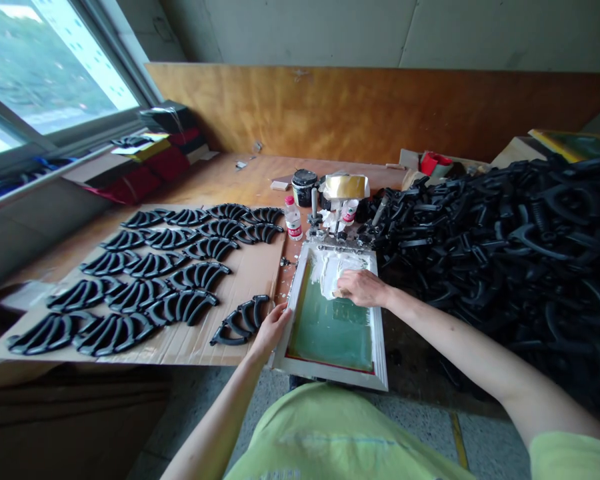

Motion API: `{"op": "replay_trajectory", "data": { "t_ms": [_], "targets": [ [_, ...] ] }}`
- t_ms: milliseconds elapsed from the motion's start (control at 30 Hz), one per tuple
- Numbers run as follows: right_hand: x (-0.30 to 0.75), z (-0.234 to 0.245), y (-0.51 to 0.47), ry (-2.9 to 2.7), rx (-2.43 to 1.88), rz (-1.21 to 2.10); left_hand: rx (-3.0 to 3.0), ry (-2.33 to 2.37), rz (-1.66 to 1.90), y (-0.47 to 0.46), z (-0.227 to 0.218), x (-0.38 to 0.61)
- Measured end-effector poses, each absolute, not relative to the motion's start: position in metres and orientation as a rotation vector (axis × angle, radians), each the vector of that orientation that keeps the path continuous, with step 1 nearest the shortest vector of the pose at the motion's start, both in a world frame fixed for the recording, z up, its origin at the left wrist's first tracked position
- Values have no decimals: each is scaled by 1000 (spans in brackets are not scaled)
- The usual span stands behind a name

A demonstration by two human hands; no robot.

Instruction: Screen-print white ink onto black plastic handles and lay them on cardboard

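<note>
A framed printing screen (pixel 380 347) with green mesh lies in front of me, white ink smeared over its far end. My right hand (pixel 363 288) is closed on a small squeegee whose edge rests in the white ink. My left hand (pixel 271 328) grips the screen's left frame edge. Just left of that hand lies a black curved plastic part (pixel 240 321) on the cardboard.
Rows of several black curved parts (pixel 145 267) lie on a cardboard sheet (pixel 253 273) to the left. A big heap of black parts (pixel 520 240) fills the right. Beyond the screen stand a small bottle (pixel 293 219), a black ink tub (pixel 305 186) and a tape roll (pixel 346 186).
</note>
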State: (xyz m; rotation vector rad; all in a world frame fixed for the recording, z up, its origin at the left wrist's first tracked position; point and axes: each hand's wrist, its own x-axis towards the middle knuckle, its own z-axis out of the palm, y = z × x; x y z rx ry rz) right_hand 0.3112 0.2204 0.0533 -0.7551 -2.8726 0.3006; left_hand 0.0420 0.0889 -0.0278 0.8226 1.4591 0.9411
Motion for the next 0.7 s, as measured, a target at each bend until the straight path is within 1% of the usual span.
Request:
{"op": "replay_trajectory", "data": {
  "t_ms": [133, 267, 367, 500, 600, 700],
  "targets": [
    [303, 42, 222, -2697, -929, 217, 807, 1431, 954, 87, -23, 42],
    [309, 24, 201, -2682, -775, 199, 777, 1415, 974, 87, -19, 44],
    [313, 30, 204, -2675, -747, 286, 756, 1434, 974, 87, -9, 47],
    [297, 56, 248, -2534, -1001, 309, 763, 1449, 985, 85, 22, 47],
    [293, 75, 279, -2441, -1287, 185, 833, 1430, 1022, 88, 55, 44],
    [323, 84, 295, -2226, -1487, 81, 890, 1428, 1087, 101, 88, 43]
  ]
}}
